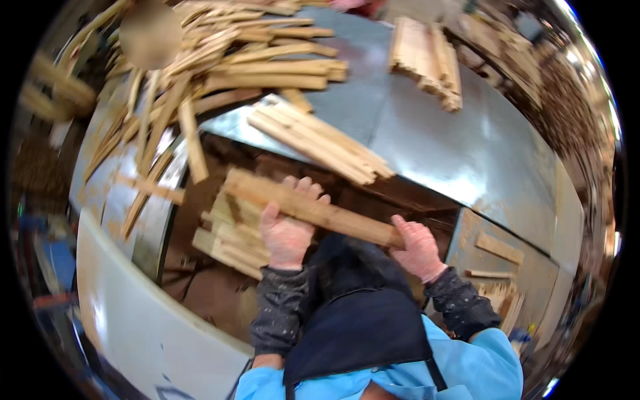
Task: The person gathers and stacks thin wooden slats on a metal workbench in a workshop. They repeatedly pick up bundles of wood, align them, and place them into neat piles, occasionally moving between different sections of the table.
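Observation:
A long, flat wooden board [320, 212] lies slantwise in front of my body, its left end farther away than its right. My left hand [288, 230] grips it near the left part, fingers over the far edge and thumb on the near side. At the right end my right hand [417, 247] is closed round the board. Both hands look gloved in a thin pale covering. Below and left of the board, a stack of pale wooden strips [230, 243] sits low in the opening between the tables, partly hidden by my left hand.
A big loose heap of wooden strips [267, 70] covers the far left of the metal table [427, 147]. Pale strips [320, 143] lie at its near edge, and a bundle [427, 60] lies far right. Short pieces [499, 248] rest at right. A white curved panel [133, 287] stands at left.

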Demonstrator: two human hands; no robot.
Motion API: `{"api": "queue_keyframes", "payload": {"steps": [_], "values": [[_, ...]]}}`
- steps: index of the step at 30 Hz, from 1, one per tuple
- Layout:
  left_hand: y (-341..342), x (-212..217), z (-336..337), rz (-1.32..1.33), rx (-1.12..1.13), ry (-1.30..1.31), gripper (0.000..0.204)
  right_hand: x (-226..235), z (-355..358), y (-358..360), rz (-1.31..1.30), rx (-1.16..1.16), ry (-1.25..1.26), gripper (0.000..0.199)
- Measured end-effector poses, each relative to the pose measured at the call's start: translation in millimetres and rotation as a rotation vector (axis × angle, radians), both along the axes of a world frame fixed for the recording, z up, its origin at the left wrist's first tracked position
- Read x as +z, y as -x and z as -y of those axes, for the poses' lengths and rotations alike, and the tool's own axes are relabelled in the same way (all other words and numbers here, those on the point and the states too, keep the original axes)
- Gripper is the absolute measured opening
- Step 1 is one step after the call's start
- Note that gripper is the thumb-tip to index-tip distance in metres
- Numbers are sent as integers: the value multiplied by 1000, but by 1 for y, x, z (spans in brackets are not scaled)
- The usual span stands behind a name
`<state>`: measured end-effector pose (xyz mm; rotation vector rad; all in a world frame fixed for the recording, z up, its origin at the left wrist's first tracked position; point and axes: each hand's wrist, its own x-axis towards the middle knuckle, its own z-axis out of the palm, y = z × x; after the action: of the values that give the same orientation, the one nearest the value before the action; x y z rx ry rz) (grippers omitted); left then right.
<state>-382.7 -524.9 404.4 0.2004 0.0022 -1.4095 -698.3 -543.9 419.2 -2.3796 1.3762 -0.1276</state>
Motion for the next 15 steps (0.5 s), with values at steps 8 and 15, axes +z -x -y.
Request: {"api": "queue_keyframes", "payload": {"steps": [8,15], "values": [[107,-18,40,155,-354,-53,69,-18,-33,56,205,-244,-60,76],[254,-24,82,417,-835,41,66,-23,-127,187,446,-950,21,79]]}}
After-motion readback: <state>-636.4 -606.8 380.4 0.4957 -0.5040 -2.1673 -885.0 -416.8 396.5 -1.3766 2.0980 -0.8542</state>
